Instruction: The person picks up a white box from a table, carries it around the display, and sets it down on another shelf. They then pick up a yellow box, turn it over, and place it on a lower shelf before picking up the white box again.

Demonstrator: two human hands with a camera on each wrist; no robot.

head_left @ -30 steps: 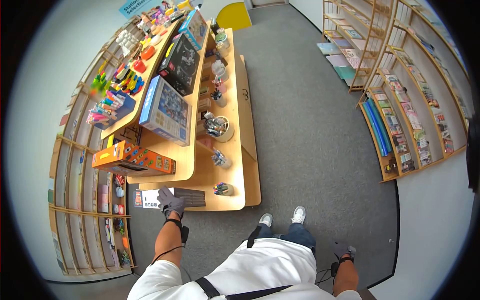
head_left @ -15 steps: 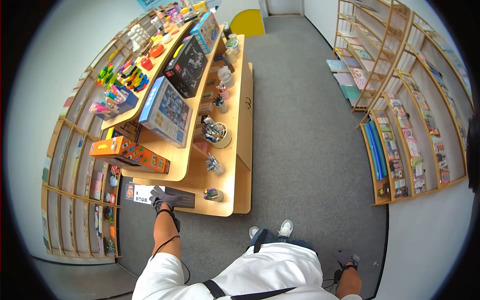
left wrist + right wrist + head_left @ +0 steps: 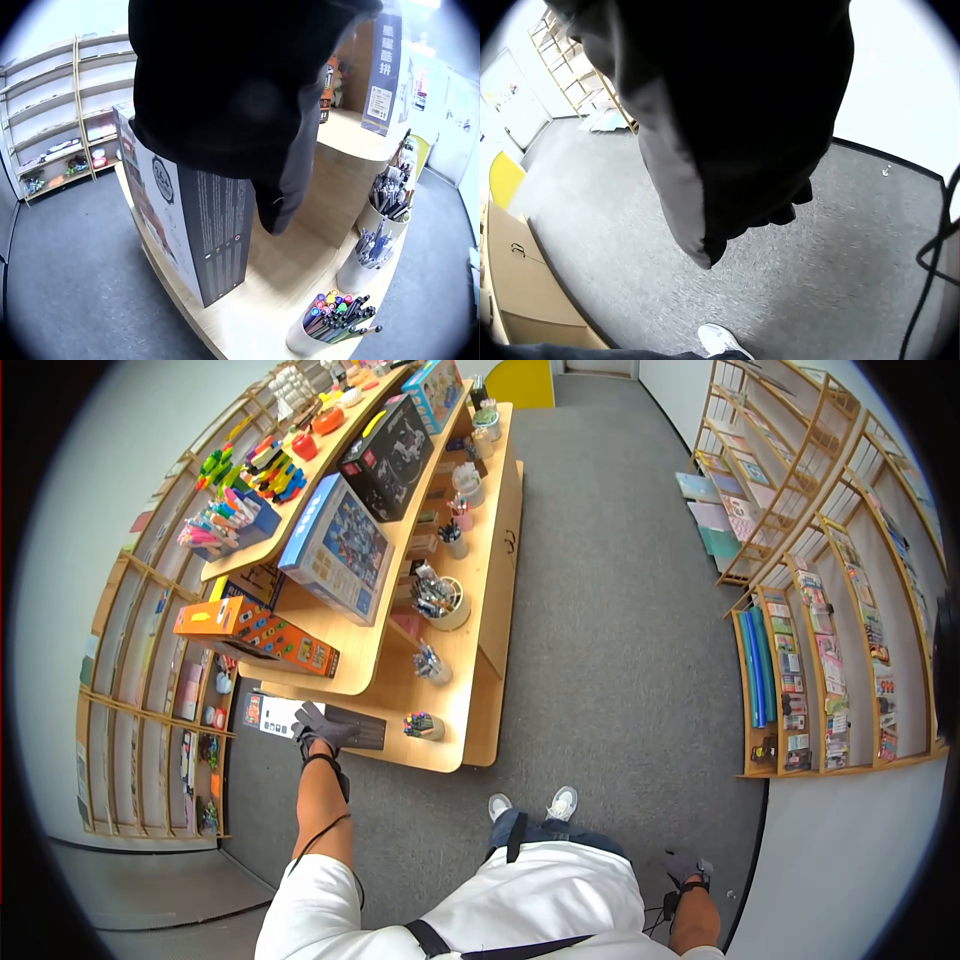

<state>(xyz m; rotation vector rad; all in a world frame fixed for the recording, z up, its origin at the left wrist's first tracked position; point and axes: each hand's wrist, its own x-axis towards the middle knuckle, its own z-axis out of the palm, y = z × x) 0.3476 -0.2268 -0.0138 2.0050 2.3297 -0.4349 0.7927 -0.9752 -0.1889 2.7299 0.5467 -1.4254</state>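
Observation:
A grey-gloved left hand (image 3: 326, 730) lies over the top of a white and dark box (image 3: 270, 716) at the near left end of the lower shelf. In the left wrist view the box (image 3: 219, 240) stands upright; the hand (image 3: 247, 105) grips across its top, with the thumb down beside the dark side. The other fingertips are hidden. Away from the shelves, the gloved right hand (image 3: 688, 868) hangs low at the person's right side. Over the floor, the right wrist view has the right hand (image 3: 727, 135) with fingers loosely curled and nothing visible in them.
Pen cups (image 3: 424, 726) line the lower shelf's right side. Above stand an orange box (image 3: 256, 636), a blue box (image 3: 340, 550) and a black box (image 3: 388, 458). Wall racks (image 3: 780, 680) stand at the right, with grey floor (image 3: 610, 610) between.
The head view has shifted, so the shelf unit stands a little higher in it. The left hand stays on the box, and the right hand still hangs at the side.

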